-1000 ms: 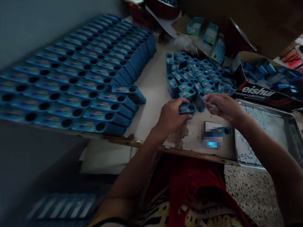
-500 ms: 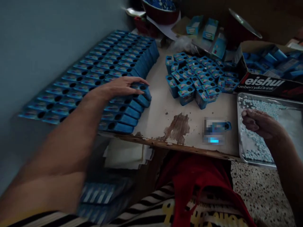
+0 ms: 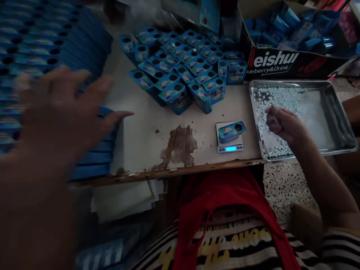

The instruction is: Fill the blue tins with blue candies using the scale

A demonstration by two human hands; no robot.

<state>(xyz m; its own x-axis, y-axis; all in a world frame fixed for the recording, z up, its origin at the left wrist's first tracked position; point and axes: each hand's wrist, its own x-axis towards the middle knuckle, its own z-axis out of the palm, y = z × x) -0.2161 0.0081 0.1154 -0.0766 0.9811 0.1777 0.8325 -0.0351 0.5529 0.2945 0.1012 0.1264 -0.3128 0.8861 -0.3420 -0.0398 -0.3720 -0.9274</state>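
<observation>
Right hand (image 3: 281,123) is pinched shut over the candies (image 3: 277,150) in the tray (image 3: 341,125); left hand (image 3: 60,108) hovers spread open, empty. I'd drop them slowly into the box (image 3: 230,131) on the scale (image 3: 230,144).

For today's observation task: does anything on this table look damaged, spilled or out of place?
Yes. The table has a brown patch where the white surface has worn off, and its front edge is chipped and ragged. The boxes in the middle sit at loose angles, some tipped. The pellets all lie inside the tray, so nothing is spilled.
</observation>
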